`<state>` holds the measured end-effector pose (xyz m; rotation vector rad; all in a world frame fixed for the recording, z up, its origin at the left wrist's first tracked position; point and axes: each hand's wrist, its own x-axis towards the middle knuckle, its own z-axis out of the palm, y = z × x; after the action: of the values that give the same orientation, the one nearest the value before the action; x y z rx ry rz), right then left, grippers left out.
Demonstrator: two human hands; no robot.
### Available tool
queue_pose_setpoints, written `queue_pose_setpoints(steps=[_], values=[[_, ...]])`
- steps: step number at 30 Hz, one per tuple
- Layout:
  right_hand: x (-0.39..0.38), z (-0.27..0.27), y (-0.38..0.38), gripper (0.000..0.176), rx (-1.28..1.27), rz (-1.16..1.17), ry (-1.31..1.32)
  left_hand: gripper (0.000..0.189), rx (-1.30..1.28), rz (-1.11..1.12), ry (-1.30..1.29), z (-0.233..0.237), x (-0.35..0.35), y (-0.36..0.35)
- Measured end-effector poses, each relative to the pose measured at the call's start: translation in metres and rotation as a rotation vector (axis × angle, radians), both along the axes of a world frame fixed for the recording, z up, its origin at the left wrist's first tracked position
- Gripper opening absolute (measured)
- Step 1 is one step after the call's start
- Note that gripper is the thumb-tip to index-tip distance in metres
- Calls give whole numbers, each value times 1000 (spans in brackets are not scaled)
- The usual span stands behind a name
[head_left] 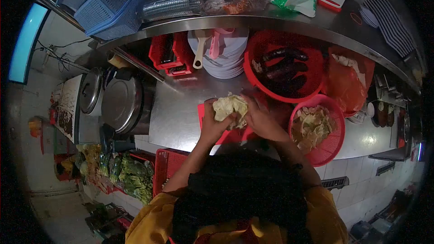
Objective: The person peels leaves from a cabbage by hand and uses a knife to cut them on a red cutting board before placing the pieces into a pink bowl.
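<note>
A pale yellow-green piece of cabbage (230, 107) is held between my two hands above a red cutting board (226, 137). My left hand (213, 125) grips its left side, the thumb pressed on the front of the leaves. From the other side, my right hand (261, 121) has its fingers wrapped round the cabbage, and part of the grip is hidden. Just right of my right hand stands a pink colander (339, 129) with loose cabbage leaves (313, 127) in it.
Behind my hands are a large red basin (253, 79) of long dark eggplants, a stack of white plates (224, 65) and red trays (158, 52). A steel shelf (253, 21) overhangs the counter. Lidded pots (121, 104) stand left, with green vegetables (135, 176) below.
</note>
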<state>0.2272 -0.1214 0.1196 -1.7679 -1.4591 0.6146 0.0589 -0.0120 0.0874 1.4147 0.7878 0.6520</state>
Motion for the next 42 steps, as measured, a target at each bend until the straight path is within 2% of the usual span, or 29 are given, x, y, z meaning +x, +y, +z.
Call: queue_pose_setpoints(steps=[2, 4, 5, 7, 8, 10, 12, 13, 15, 17, 19, 20, 21, 22, 23, 24, 25, 26, 27, 29, 30, 32, 33, 34, 35, 37, 39, 40, 42], values=[[5, -1, 0, 63, 34, 26, 13, 64, -65, -41, -37, -2, -6, 7], [6, -1, 1, 62, 68, 52, 27, 67, -419, -107, -165, 0, -13, 13], [6, -1, 2, 60, 89, 64, 24, 67, -419, -107, -168, -5, -17, 16], [3, 1, 3, 57, 111, 77, 17, 68, -638, -170, -289, -32, -26, 24], [0, 3, 3, 56, 114, 69, -41, 68, -639, -170, -291, -45, -33, 27], [-5, 10, 7, 55, 117, 63, -103, 62, -872, -252, -302, -67, -44, 33], [-7, 24, 10, 53, 3, 109, -312, 60, -912, -263, -253, -76, -50, 40], [-7, 24, 12, 53, 2, 110, -315, 59, -951, -273, -202, -81, -53, 43], [-5, 19, 17, 52, 144, 101, -613, 57, -927, -286, -131, -82, -55, 48], [1, 13, 20, 52, 165, 63, -643, 55, -900, -297, -59, -72, -56, 54], [6, -6, 22, 52, 185, 22, -671, 60, -418, -156, 373, -42, -57, 54], [9, -25, 25, 50, 208, -62, -373, 60, -417, -156, 370, -55, -63, 62], [10, -41, 28, 49, 227, -145, -75, 66, -127, -124, 506, -78, -70, 73], [9, -51, 28, 49, 226, -143, -79, 71, 164, -86, 633, -91, -73, 78], [7, -59, 26, 48, 69, -167, 114, 71, 161, -84, 630, -82, -70, 74], [3, -73, 24, 46, -90, -190, 307, 74, 312, -92, 792, -61, -64, 69], [-3, -121, 28, 47, 17, -226, 479, 77, 463, -100, 954, -47, -59, 64], [-6, -172, 33, 48, -38, -309, 486, 83, 468, -144, 1003, -46, -58, 63], [-9, -202, 35, 50, -91, -394, 491, 83, 461, -143, 1001, -52, -59, 57], [-17, -197, 26, 49, -111, -443, 455, 76, 1077, 113, 1082, -60, -56, 42], [-19, -192, 22, 49, -127, -492, 423, 76, 1072, 112, 1078, -57, -52, 40], [-15, -192, 16, 44, -52, -435, 447, 69, 1111, 82, 616, -51, -45, 36], [-13, -192, 11, 39, 27, -372, 474, 69, 1100, 84, 613, -54, -41, 29], [-8, -190, -1, 39, 17, -370, 468, 64, 1051, -77, 562, -57, -36, 18], [-4, -167, -12, 38, 161, -250, -73, 58, 1001, -233, 507, -60, -32, 11], [-4, -148, -21, 37, 297, -106, -615, 55, 1038, -309, 545, -73, -25, 5], [-7, -147, -31, 35, 183, -301, -232, 52, 1047, -374, 518, -85, -16, 0], [-5, -169, -39, 35, 174, -304, -237, 52, 1041, -378, 511, -91, -14, -3], [5, -231, -49, 36, -123, -292, -15, 50, 1044, -330, 475, -94, -9, -8]])
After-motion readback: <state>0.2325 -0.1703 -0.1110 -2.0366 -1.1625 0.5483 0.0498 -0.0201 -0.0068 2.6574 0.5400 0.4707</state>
